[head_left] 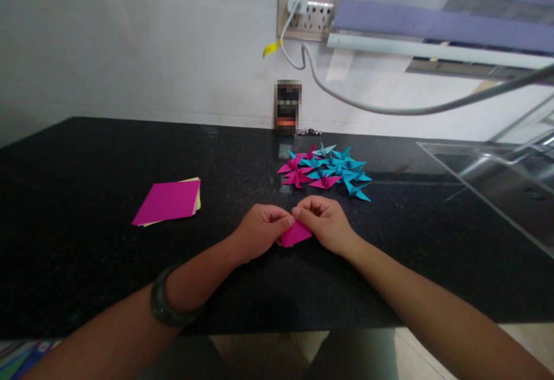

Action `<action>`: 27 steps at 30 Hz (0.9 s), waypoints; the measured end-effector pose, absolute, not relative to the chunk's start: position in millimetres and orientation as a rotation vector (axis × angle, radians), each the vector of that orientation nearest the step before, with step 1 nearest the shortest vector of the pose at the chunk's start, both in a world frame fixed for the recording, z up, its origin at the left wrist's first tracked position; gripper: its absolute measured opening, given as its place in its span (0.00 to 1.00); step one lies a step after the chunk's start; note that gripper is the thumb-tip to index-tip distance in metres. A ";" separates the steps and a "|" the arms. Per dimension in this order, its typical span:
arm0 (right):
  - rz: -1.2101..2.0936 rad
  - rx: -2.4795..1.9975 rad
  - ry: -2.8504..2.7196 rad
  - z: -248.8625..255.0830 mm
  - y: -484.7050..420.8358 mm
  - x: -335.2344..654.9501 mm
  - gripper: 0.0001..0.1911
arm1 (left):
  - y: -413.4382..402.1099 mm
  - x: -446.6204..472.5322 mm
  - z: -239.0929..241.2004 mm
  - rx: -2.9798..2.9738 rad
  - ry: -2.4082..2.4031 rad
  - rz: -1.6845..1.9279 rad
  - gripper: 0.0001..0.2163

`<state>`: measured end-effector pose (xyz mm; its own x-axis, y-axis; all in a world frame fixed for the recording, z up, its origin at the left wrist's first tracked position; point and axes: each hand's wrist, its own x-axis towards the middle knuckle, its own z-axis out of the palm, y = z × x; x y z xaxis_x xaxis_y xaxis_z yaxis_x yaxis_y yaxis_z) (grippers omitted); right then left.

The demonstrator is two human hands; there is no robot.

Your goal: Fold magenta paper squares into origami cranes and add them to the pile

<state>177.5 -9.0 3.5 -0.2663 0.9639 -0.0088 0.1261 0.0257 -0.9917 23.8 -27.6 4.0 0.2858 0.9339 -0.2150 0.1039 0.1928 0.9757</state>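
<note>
From the head view: pinching a small folded pink paper [295,233] between both hands, low over the near middle of the black tabletop [86,276]. Left hand [259,231] curling shut, grip closed on the paper's left edge with thumb and fingertips; right hand [325,223] doing likewise on the upper right edge, grip closed, fingertips of the two hands nearly meeting above the paper. Wearing a dark bangle [167,306] on the left wrist. Lying well to the left, apart from the hands: a stack of square sheets [168,201], pink on top with pale yellow showing beneath. Sitting just beyond the hands, toward the wall: a cluster of folded paper cranes [325,172] in pink and blue (pink mostly on the left, blue on the right). Standing farther back against the wall: a small dark object [288,107], blurred beyond telling. Hanging above it: a white cable [367,105] plugged into a wall socket [308,16], running off to the right.
</note>
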 end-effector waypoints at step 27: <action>1.253 -1.122 -1.744 -3.8 0.9 187.3 0.17 | -25.2 22.4 -1.8 1.191 1.012 0.743 0.09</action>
<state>187.3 0.9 -3.8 -0.3768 0.9247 0.0545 0.2435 0.1556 -0.9573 22.4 -25.2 -1.8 0.3902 0.8903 -0.2347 0.0422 0.2374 0.9705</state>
